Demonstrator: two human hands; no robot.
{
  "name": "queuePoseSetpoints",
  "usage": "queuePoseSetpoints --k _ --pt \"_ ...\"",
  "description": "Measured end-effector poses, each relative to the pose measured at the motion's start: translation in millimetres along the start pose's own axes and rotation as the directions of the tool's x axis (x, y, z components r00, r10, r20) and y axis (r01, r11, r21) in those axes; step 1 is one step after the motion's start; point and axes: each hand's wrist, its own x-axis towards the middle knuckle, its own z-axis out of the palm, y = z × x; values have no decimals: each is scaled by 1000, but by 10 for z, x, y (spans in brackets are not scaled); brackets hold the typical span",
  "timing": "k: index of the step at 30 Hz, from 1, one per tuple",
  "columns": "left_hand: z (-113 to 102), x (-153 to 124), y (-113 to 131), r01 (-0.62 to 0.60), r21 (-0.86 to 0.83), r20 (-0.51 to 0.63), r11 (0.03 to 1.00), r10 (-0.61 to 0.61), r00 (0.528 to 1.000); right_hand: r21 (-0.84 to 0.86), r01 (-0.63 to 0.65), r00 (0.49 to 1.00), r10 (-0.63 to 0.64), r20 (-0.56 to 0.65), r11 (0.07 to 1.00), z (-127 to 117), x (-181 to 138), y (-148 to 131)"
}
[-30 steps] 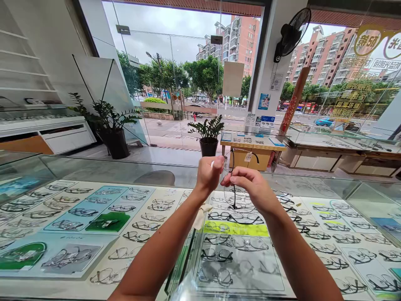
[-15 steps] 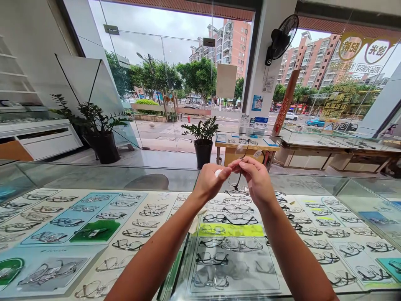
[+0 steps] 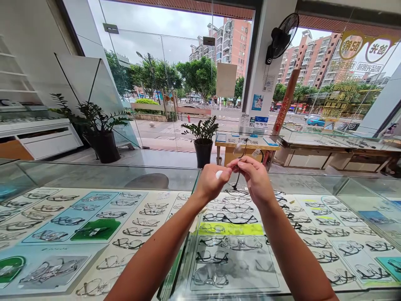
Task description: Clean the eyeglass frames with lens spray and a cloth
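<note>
Both of my hands are raised together above a glass display counter [image 3: 163,169]. Between the thumb and fingers of my right hand [image 3: 258,179] is a pair of glasses [image 3: 238,149], turned on its side, one lens above the fingers and a dark part hanging below them. A small tag [image 3: 256,153] shows beside the upper lens. My left hand [image 3: 209,180] is closed, its fingertips meeting the glasses near the right fingers. Something small and white [image 3: 219,174], perhaps a cloth or tissue, peeks out of its grip. Fingers hide the middle of the glasses.
Rows of glasses [image 3: 239,218] lie inside the counter beneath my arms. Beyond it stand a potted plant [image 3: 203,150], a larger plant [image 3: 105,146] and a small wooden table [image 3: 225,144]. A black fan [image 3: 278,42] hangs on the pillar.
The glasses have tipped slightly, their upper end shifting a little left. More of the white piece shows in my left hand. Otherwise both hands stay nearly in place.
</note>
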Motion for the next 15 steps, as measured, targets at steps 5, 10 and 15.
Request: queuePoseSetpoints --k 5,10,15 --pt "-31 31 16 -11 -89 -72 996 5 997 -22 -2 1000 2 -9 1000 -8 3 12" --pt "-274 283 -392 83 -205 -229 975 -130 965 -35 -12 1000 11 -2 999 -20 3 5" --pt "-596 419 -1298 311 -158 -368 937 -348 862 -67 -24 999 25 21 997 -15 2 0"
